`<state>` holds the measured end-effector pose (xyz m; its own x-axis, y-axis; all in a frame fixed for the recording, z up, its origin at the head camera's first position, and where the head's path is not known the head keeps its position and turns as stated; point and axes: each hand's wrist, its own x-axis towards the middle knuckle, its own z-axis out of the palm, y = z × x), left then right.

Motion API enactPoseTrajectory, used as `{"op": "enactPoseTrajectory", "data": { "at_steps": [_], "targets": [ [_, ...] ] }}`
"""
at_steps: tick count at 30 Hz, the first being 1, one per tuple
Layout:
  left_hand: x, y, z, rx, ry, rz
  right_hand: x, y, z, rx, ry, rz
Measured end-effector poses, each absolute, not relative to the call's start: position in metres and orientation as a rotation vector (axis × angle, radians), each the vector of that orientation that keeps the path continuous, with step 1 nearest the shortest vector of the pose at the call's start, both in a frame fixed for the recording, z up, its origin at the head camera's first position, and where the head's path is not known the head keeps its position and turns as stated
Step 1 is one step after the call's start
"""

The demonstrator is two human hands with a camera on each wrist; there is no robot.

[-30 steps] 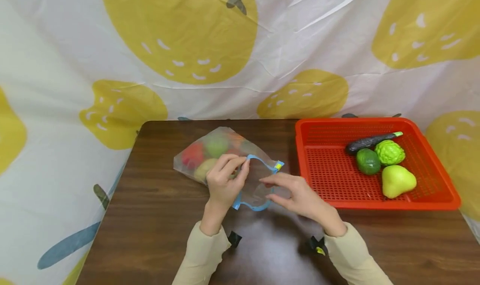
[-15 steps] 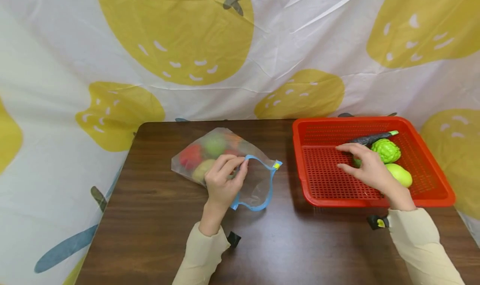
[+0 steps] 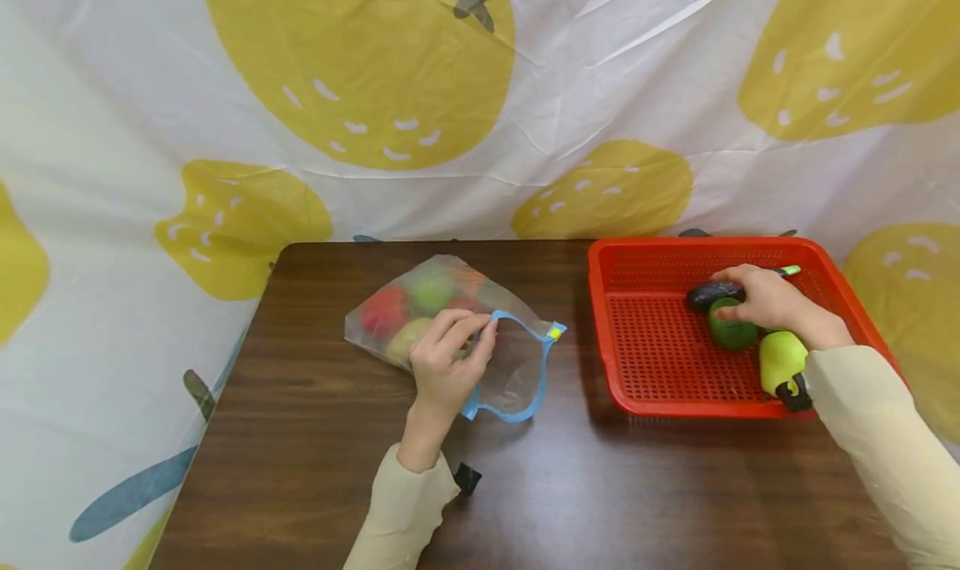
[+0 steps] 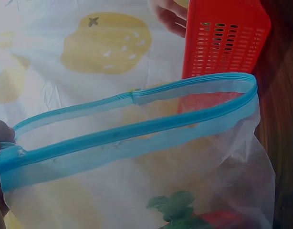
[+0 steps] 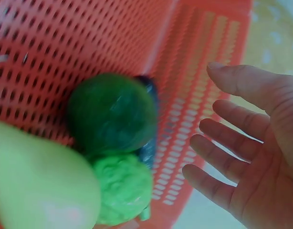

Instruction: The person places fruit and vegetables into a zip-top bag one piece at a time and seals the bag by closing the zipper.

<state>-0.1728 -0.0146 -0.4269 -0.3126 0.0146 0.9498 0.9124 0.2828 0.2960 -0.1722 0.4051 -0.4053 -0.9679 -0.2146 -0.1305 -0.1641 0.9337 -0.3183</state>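
My left hand (image 3: 448,362) pinches the blue zip edge of a clear zip bag (image 3: 513,382), whose mouth gapes toward the right. Red, green, orange and yellowish toy produce shows blurred through the plastic. Over the red basket (image 3: 611,366), my right hand (image 3: 772,303) hovers with fingers spread and nothing in them. Beneath or beside it lie a dark eggplant (image 3: 705,295), a round dark green fruit (image 3: 732,330) and a yellow-green pear (image 3: 780,357). A bumpy bright green fruit or vegetable (image 5: 122,188) is hidden under this hand in the head view.
The basket stands at the right rear of the brown wooden table (image 3: 300,437), a short gap from the bag. Behind the table hangs a white cloth (image 3: 420,203) printed with yellow fruit.
My right hand has left the bag's mouth and travelled right to above the produce in the basket. The left hand keeps its pinch on the bag in the same place.
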Motion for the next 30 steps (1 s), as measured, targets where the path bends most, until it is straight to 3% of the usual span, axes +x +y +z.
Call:
{"op": "enactPoseTrajectory", "data": {
  "at_steps": [8, 30],
  "targets": [
    [-0.172, -0.014, -0.426, -0.875, -1.6, -1.193, -0.189, 0.422, -0.419, -0.268, 2.815, -0.436],
    [-0.173, -0.015, -0.426, -0.87, -1.616, -1.214, -0.194, 0.421, -0.437, -0.224, 2.707, -0.254]
  ]
}}
